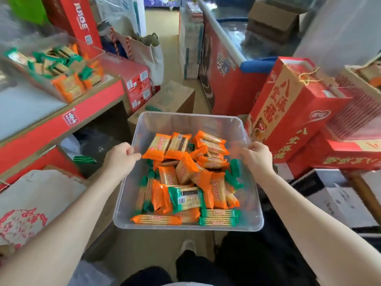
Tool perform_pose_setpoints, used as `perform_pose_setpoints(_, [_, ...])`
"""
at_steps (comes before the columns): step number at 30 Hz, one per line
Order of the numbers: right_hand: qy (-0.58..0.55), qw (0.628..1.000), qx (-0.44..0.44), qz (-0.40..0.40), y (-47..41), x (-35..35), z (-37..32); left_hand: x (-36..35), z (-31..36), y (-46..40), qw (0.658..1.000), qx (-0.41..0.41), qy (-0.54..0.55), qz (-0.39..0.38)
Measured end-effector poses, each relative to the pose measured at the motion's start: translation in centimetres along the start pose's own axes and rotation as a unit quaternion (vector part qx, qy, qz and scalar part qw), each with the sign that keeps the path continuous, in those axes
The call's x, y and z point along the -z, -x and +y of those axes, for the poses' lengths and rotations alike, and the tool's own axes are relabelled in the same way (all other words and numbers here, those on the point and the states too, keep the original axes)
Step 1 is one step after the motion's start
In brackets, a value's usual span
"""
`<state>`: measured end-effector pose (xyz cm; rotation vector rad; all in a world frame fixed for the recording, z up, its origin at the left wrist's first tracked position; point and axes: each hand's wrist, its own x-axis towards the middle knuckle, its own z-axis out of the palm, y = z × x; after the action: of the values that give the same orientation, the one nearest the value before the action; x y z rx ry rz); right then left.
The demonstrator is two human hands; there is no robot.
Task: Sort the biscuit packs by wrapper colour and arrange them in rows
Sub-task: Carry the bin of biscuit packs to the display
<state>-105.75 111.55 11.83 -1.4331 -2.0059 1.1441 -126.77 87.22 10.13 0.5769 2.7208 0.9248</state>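
Cluttered shop floor, red cartons (288,112) stacked around. Clear plastic bin (250,221) held up between both hands: left hand (120,158) and right hand (257,157) each grasping a side rim. Orange and green biscuit packs (185,182) jumbled inside, unsorted.

Lower biscuit packs (165,195) buried under pile in clear tub (185,118); upper-left display tray (31,65) motion-blurred; wrapper print unreadable.
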Motion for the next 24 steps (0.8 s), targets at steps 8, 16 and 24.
perform_pose_setpoints(8, [0.045, 0.996, 0.068, -0.042, -15.3, -7.2, -9.8, 0.9, 1.5, -14.0, 0.996, 0.052, 0.058, 0.052])
perform_pose_setpoints(16, [0.034, 0.990, 0.103, -0.092, -26.9, -17.9, -19.9, 5.7, 0.3, -27.4, 0.986, 0.079, 0.108, 0.098])
perform_pose_setpoints(24, [-0.035, 0.973, 0.170, -0.152, -34.8, -26.7, -31.5, 12.2, 0.3, -37.0, 0.963, 0.092, 0.173, 0.187])
